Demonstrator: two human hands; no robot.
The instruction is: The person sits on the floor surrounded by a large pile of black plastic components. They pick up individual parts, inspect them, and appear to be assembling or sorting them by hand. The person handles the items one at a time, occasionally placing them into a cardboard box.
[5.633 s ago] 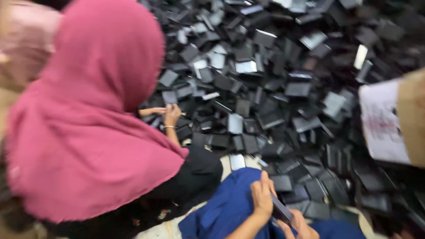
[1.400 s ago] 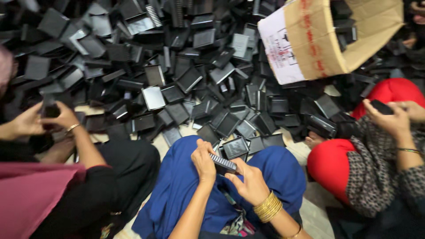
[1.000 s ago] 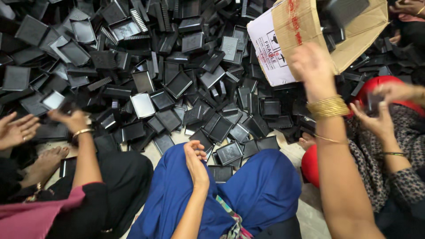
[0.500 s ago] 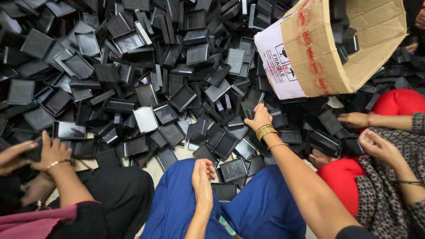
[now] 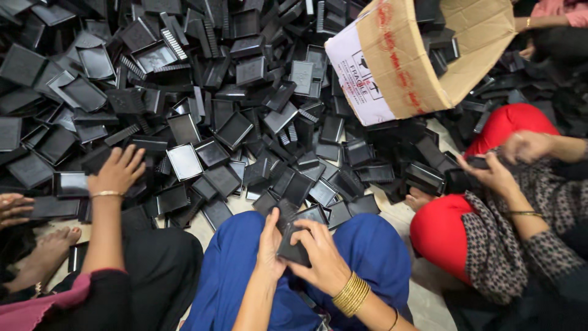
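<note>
Both my hands meet over my lap in blue trousers [image 5: 373,251]. My left hand [image 5: 270,240] grips the left edge of a small black plastic tray [image 5: 295,244]. My right hand [image 5: 321,256], with gold bangles at the wrist, wraps over the tray's right side and front. A large heap of the same black trays [image 5: 245,110] covers the floor just beyond my knees.
A tipped cardboard box [image 5: 416,55] with trays inside lies at the upper right. A person on my left rests a hand [image 5: 116,173] on the heap. A person in red trousers [image 5: 453,227] on my right handles a tray with both hands [image 5: 490,171].
My right hand reached out to the heap and came back to my lap with a tray. Both hands now hold it. The view shifted slightly.
</note>
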